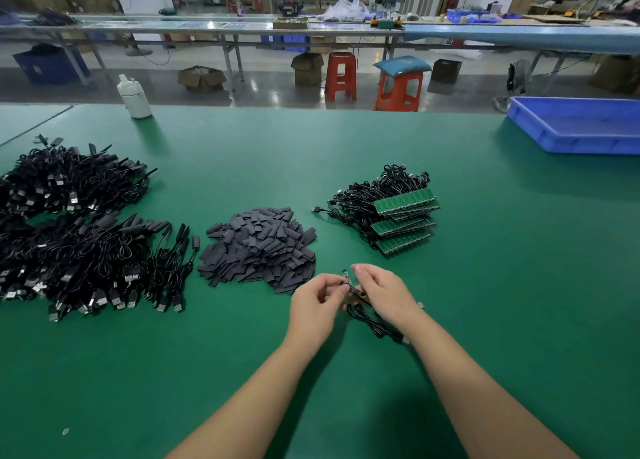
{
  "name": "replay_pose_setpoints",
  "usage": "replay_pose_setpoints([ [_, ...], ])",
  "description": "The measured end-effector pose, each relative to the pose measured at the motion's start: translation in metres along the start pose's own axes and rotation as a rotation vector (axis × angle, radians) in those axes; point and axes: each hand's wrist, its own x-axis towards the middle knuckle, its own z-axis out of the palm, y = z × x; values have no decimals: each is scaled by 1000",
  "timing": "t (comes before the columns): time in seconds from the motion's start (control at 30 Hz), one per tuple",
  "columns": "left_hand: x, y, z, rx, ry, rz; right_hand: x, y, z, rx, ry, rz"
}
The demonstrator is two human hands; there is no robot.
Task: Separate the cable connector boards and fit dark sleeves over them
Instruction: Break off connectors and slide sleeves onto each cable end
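My left hand [313, 301] and my right hand [382, 290] meet just above the green mat, both pinching a small connector board [348, 282] between their fingertips. Its black cable [372, 321] trails down under my right wrist. A heap of dark sleeves [259, 247] lies just beyond my left hand. To the right of it sits a stack of joined green boards [403, 221] with black cables coiled behind them. Whether a sleeve is on the held board is too small to tell.
A large pile of black cables with sleeved ends [76, 233] fills the left of the mat. A blue tray [578, 126] stands at the far right, a white bottle [134, 96] at the far left edge. Stools and benches stand beyond the table.
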Motion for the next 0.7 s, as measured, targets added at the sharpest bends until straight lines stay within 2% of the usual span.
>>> replay_pose_setpoints([
  [0.07, 5, 1, -3, -95, 4, -97, -6, -1, -4, -10, -90, -53],
  [0.13, 8, -1, -7, -158, -20, -181, -7, -2, -4, -58, -114, -113],
  [0.23, 13, -10, -14, -97, -91, -221, -7, -4, -2, -152, -120, -143],
  [0.3, 18, -15, -23, 28, -134, -199, -7, -3, 2, -159, -113, -98],
  [0.4, 29, -24, -42, 427, -123, -86, -7, 0, 9, -240, -72, -44],
  [0.57, 45, -41, -80, 903, 217, 48, -11, 4, 11, -376, -68, 21],
  [0.7, 54, -50, -99, 966, 181, -79, -12, 11, 8, -380, 1, 21],
])
